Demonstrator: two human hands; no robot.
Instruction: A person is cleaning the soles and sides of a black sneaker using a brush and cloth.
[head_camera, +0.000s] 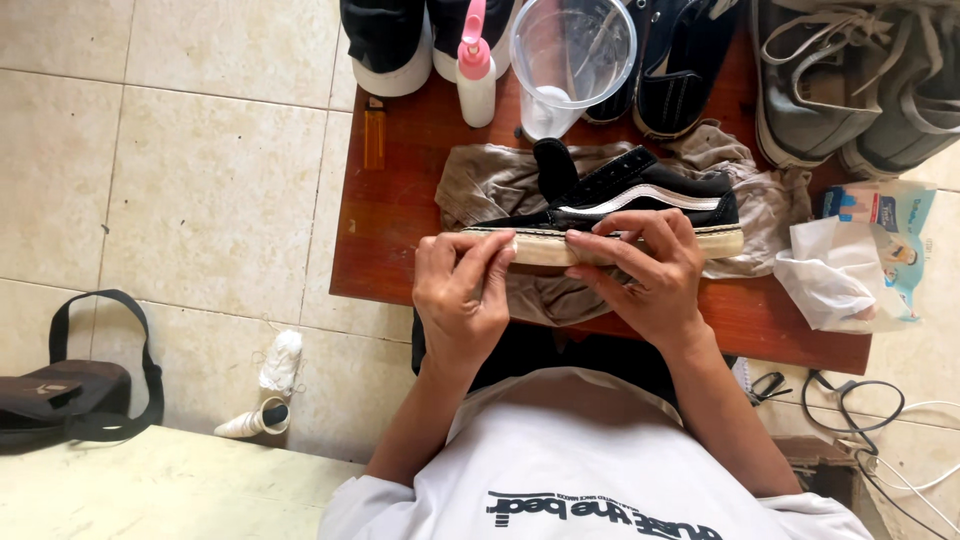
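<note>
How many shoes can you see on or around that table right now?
7, possibly more cropped out. One black sneaker in both hands; two black-and-white top left; two dark shoes behind the plastic jug; two grey top right.

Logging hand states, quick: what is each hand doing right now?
Left hand: closed, fingers pinching the pale sole at the toe of the black sneaker.
Right hand: closed on the sneaker's sole edge, mid-length.

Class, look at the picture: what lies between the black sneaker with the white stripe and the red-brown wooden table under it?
In the head view, a crumpled grey-brown cloth lies spread between the black sneaker and the table.
</note>
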